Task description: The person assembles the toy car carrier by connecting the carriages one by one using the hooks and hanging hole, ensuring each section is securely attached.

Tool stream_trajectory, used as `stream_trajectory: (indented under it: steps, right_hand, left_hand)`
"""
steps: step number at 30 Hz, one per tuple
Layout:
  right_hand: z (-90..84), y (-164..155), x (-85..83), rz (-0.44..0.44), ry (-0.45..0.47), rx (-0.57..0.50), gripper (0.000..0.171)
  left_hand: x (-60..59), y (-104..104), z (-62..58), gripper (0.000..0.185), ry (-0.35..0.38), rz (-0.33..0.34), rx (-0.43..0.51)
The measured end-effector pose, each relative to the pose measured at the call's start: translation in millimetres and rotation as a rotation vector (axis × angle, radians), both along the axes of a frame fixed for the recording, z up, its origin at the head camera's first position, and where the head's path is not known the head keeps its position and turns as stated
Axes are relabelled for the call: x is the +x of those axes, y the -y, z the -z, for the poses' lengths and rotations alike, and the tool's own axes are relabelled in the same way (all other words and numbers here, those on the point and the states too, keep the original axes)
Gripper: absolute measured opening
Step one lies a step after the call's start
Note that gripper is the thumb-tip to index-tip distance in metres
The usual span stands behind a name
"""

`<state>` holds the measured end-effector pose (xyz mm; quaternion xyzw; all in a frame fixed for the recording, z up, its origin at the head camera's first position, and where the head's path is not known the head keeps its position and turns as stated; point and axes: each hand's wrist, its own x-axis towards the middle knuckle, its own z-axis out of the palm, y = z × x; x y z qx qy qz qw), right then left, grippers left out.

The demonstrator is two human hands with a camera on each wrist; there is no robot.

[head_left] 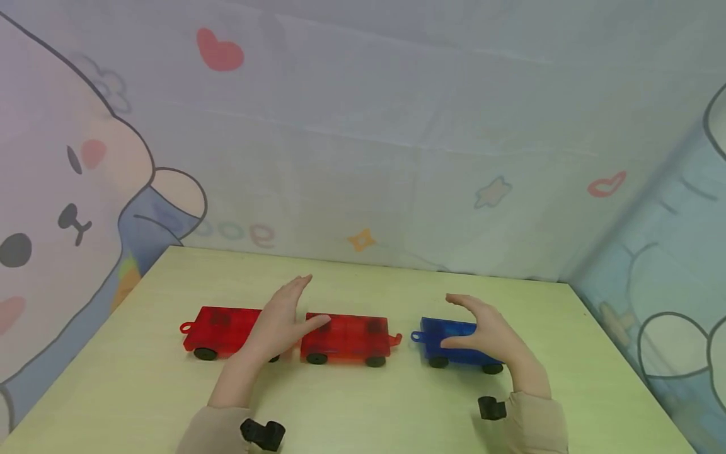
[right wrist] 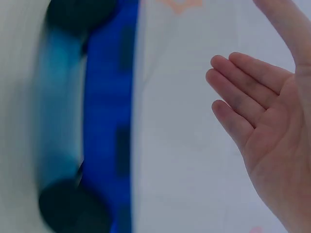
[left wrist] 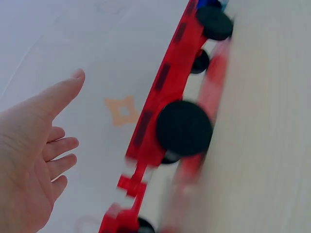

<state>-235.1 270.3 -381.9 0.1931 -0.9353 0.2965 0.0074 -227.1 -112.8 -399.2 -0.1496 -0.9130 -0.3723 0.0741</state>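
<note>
Two red toy train cars with black wheels stand in a line on the table: the left red car [head_left: 212, 331] and the right red car [head_left: 346, 337]. The left wrist view shows them joined by a red hook coupling [left wrist: 133, 182]. A blue toy train car [head_left: 433, 331] stands apart to the right, its loop facing the right red car's hook across a gap. My left hand [head_left: 276, 325] hovers over the junction of the red cars, fingers extended, holding nothing. Over the blue car's right part, my right hand [head_left: 490, 331] has its thumb and fingers spread; the right wrist view shows an empty palm.
The pale yellow table [head_left: 363, 410] carries the cars in a row across its middle. Behind it hangs a printed cloth backdrop [head_left: 386, 126] with hearts and stars. A black wrist camera [head_left: 263, 435] sits at the left sleeve, another black camera [head_left: 491, 408] at the right.
</note>
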Motion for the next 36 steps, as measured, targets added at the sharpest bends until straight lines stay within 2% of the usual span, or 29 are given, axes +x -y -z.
stream_trajectory:
  steps: [6,12,17,26,36]
  right_hand:
    - [15.1,-34,-1.5,0.031,0.048,-0.040,0.088]
    - [27.4,-46,-2.4,0.024,0.085,-0.062,0.089]
    - [33.6,-45,-5.4,-0.005,0.105,-0.082,0.091]
    - [38.8,-43,-6.7,-0.037,0.152,-0.075,0.095]
    - [39.5,-42,-7.9,-0.033,0.165,-0.039,0.095]
  left_hand:
    - [-6.5,-36,5.1,0.091,0.061,0.046,0.022]
    - [-7.7,-56,10.4,0.093,0.117,0.036,0.063]
    - [-8.0,-60,17.3,0.093,0.132,0.041,0.059]
    - [-9.6,-63,23.4,0.094,0.121,0.134,0.023]
    - [-10.2,-62,30.0,0.091,0.122,0.144,-0.020]
